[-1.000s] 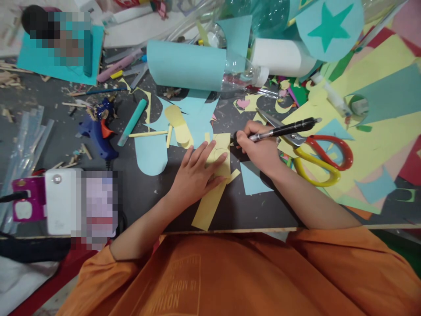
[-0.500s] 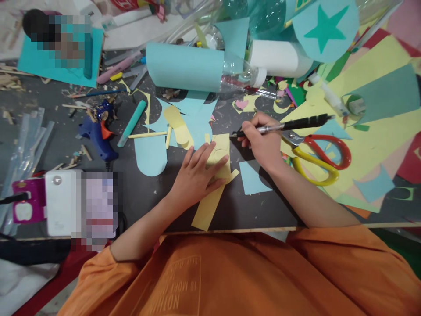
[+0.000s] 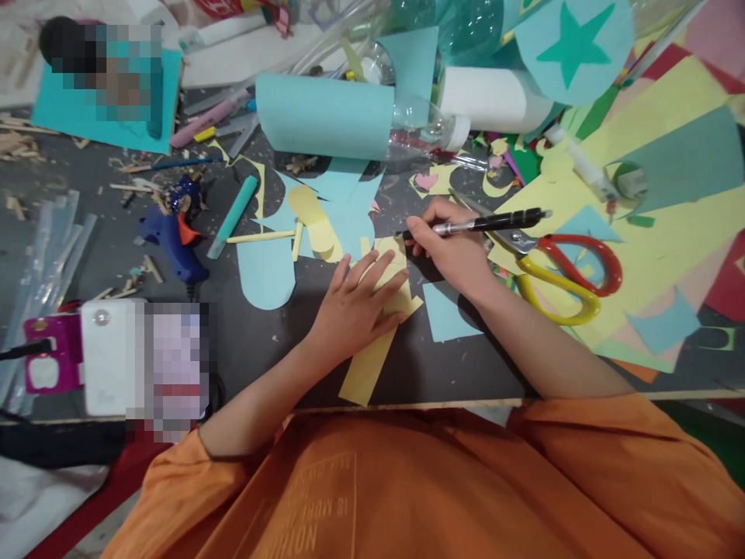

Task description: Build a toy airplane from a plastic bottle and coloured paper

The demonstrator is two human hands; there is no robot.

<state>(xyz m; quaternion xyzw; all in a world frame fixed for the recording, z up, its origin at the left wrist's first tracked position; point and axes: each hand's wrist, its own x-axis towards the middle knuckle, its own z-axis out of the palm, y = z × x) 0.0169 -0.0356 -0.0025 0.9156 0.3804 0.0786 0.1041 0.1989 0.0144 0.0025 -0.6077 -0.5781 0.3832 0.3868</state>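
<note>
1. head view, the hands: the left hand lies palm down with fingers spread, flat on a small piece of yellow paper, pinning it and gripping nothing. the right hand is curled closed around a black-and-clear pen, whose tip sits at the paper's far edge; whether it touches is too small to tell.

2. head view, edges and room: the yellow paper lies on the dark tabletop, in from its pale near edge. dark surface shows between the forearms, broken by a yellow strip that slants out from under the left hand, and by a blue offcut with a concave side, just beside the right wrist. beyond the right hand, scissors with one red and one yellow handle crowd that side, lying over yellow sheets.

3. head view, materials and shapes: a round-ended light blue piece lies left of the left hand, near a jagged blue scrap. farther out, matte blue paper wraps a glossy clear bottle on its side. a smooth blue plastic glue gun lies among rough wood splinters, near shiny translucent sticks.
</note>
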